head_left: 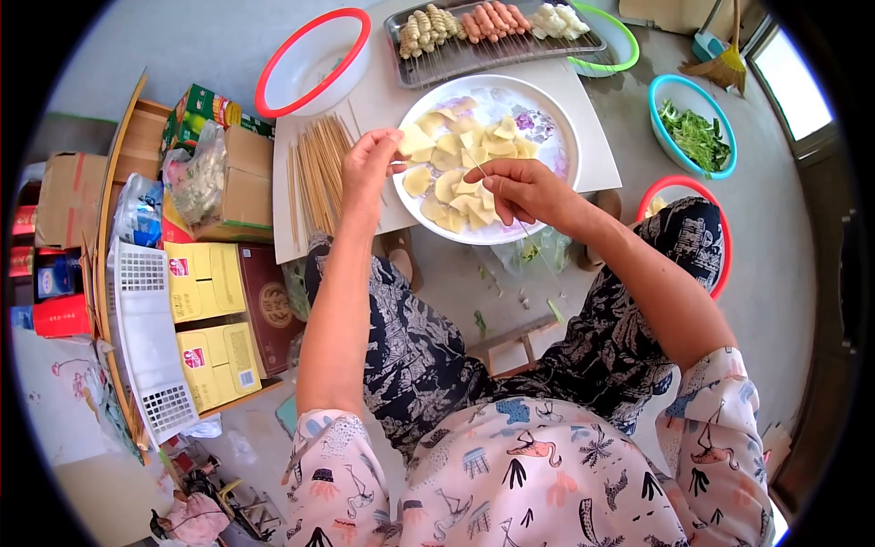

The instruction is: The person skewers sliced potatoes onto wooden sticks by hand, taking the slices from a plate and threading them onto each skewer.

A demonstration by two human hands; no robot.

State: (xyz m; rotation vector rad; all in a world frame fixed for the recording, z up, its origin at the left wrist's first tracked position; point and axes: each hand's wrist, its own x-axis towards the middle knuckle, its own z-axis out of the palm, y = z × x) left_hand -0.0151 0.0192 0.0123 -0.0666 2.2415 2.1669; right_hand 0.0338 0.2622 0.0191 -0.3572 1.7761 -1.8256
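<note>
My left hand point(367, 164) pinches a thin, pale yellow potato slice point(416, 142) over the left rim of a round white plate point(568, 162) with a purple flower pattern. Many similar slices point(447, 157) lie spread and overlapping on that plate. In my right hand point(521, 189), above the plate's near right side, a thin bamboo skewer point(475, 164) is gripped between thumb and fingers. One end points up and left over the slices; the other slants down toward my lap. Left of the plate, a bundle of bamboo skewers point(316, 173) rests on the white table point(395, 205).
Behind the plate, a dark tray point(510, 52) holds filled skewers, including sausages. A red-rimmed basin point(349, 56) stands at back left. On the right floor are a blue basin point(654, 118) of greens and another red-rimmed basin point(725, 264). Boxes point(202, 283) fill a shelf at left.
</note>
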